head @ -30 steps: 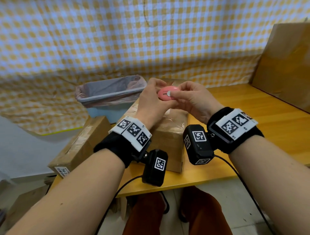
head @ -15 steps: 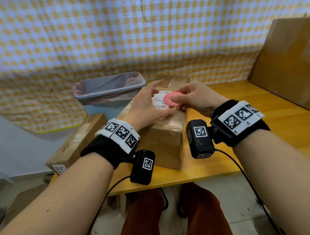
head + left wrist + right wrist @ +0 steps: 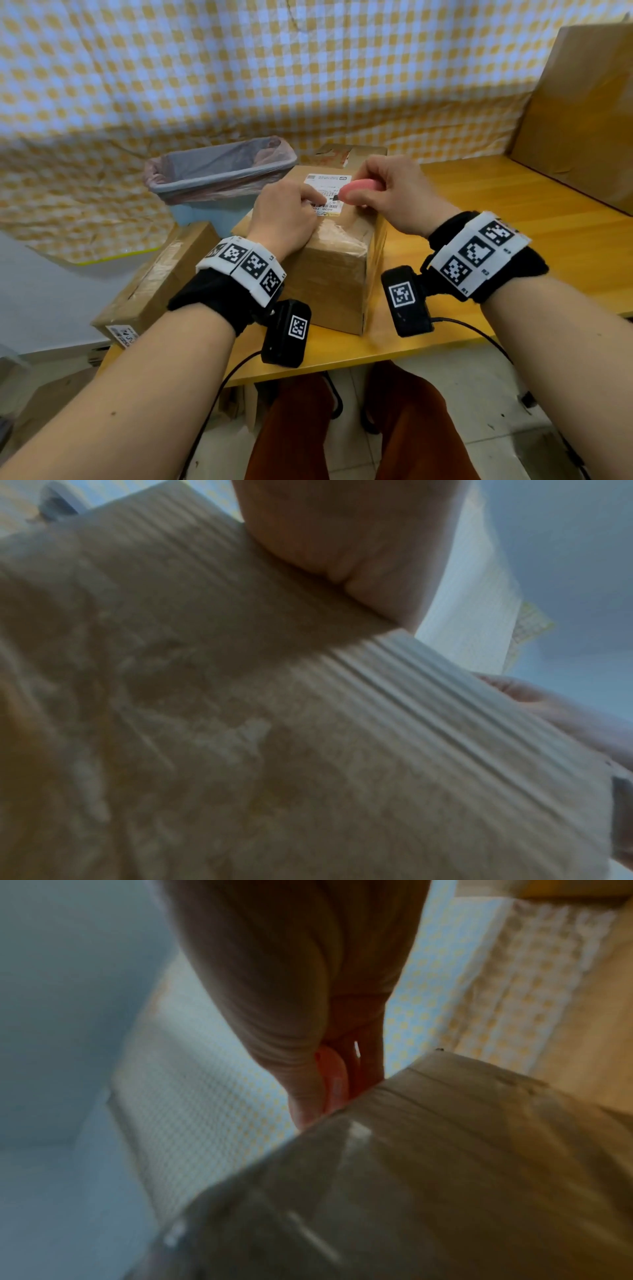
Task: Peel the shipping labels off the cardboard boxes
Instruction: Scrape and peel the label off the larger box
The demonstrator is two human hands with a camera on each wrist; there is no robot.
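On the yellow wooden surface [image 3: 479, 329] stands a taped brown cardboard box [image 3: 337, 274]. The left hand [image 3: 286, 216] rests curled on its top, one finger pressing the white printed shipping label [image 3: 325, 192]; it grips nothing. The right hand [image 3: 390, 193] pinches a small pink oval cutter [image 3: 359, 190], its tip at the label. Pushed too steeply, the tip could tear the paper or nick that finger. Beyond waits a lined bin [image 3: 219, 171].
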